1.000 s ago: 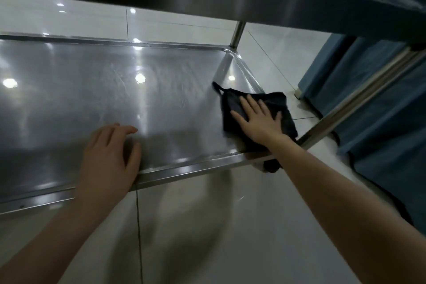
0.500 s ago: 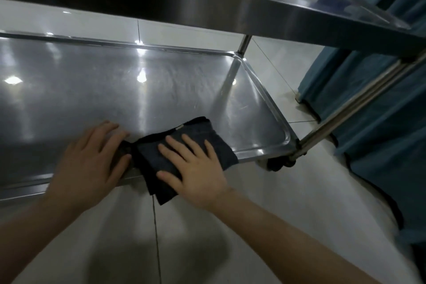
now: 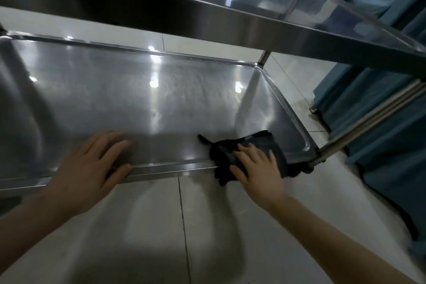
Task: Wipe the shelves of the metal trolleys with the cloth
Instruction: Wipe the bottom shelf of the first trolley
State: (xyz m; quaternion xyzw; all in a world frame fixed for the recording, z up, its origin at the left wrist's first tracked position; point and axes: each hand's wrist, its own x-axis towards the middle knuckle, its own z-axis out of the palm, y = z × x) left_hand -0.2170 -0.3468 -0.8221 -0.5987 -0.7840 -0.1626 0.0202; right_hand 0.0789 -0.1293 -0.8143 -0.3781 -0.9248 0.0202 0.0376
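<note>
A steel trolley's lower shelf (image 3: 161, 99) fills the middle of the head view, with its upper shelf (image 3: 207, 14) overhead. A dark cloth (image 3: 265, 145) lies over the shelf's front rim near the right corner, part of it hanging past the edge. My right hand (image 3: 258, 168) presses flat on the cloth with straight, spread fingers. My left hand (image 3: 92, 163) rests flat on the front rim further left, fingers on the shelf surface, holding nothing.
Teal curtains (image 3: 380, 122) hang close at the right. A trolley leg (image 3: 368, 122) slants up from the right front corner, and a rear post (image 3: 264, 57) stands at the back right. Pale floor tiles (image 3: 184, 226) lie below the shelf.
My right hand has slid the cloth along the front rim from beside my left hand back toward the right corner. A second ago it was at that right side. My left hand stayed put.
</note>
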